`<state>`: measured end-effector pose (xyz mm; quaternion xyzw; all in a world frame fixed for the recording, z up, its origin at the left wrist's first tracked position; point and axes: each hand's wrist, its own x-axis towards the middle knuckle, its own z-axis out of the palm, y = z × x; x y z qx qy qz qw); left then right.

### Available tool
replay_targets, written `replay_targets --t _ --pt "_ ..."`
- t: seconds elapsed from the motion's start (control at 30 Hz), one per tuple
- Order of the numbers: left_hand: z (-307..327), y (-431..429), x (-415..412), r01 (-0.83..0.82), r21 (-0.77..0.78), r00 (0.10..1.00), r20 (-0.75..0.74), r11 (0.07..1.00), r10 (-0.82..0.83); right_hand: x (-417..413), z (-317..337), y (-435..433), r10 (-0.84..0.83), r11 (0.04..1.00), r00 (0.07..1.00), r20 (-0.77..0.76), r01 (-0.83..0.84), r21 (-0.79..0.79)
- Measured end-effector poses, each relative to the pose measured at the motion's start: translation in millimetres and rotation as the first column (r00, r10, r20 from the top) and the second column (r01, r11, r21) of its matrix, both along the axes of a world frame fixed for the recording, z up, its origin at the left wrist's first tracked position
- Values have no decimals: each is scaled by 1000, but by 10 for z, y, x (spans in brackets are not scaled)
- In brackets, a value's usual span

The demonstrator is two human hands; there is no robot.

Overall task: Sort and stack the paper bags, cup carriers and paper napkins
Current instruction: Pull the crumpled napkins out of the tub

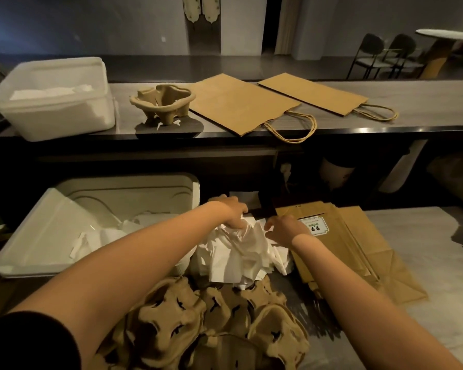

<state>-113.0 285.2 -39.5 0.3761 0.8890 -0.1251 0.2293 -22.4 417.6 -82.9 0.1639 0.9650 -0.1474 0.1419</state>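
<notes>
A loose heap of white paper napkins (pixel 241 252) lies on the near counter. My left hand (pixel 231 212) grips the top of the heap with curled fingers. My right hand (pixel 284 229) pinches the heap's right side. Several brown pulp cup carriers (pixel 198 324) are piled upside down just in front of the napkins. Brown paper bags (pixel 358 249) lie flat to the right, the top one bearing a label. On the raised shelf behind stand a cup carrier (pixel 163 104) and two flat paper bags (pixel 241 102) (pixel 313 93).
A white plastic tub (pixel 54 113) of napkins stands on the shelf at far left. An open white bin (pixel 38 252) with napkins inside sits on the near counter at left, its lid leaning in it. Chairs and a round table stand at the far right.
</notes>
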Motion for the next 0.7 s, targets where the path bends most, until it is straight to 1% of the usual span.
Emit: replay_targets --t 0.1,0.17,0.27,0.4,0.53,0.7 --pt "-103 -37 -68 -111 22 994 10 994 111 43 -87 -43 94 991 994 -60 -99 -86" --pt "-161 -42 -126 -191 41 981 22 981 191 58 -150 -68 100 988 987 -124 -113 -105" --pt "-246 3 -203 -250 -7 968 17 968 250 57 -222 -82 119 982 975 -187 -143 -123" --pt "-347 144 -303 -237 -72 971 16 969 239 16 -282 -66 194 967 971 -138 -212 -139" --pt "-486 320 -426 -181 -142 980 53 973 190 -43 -326 -29 152 980 988 -38 -155 -125" --pt "-651 497 -490 -154 -207 982 79 966 173 -61 -373 6 161 974 986 -52 -167 -153"
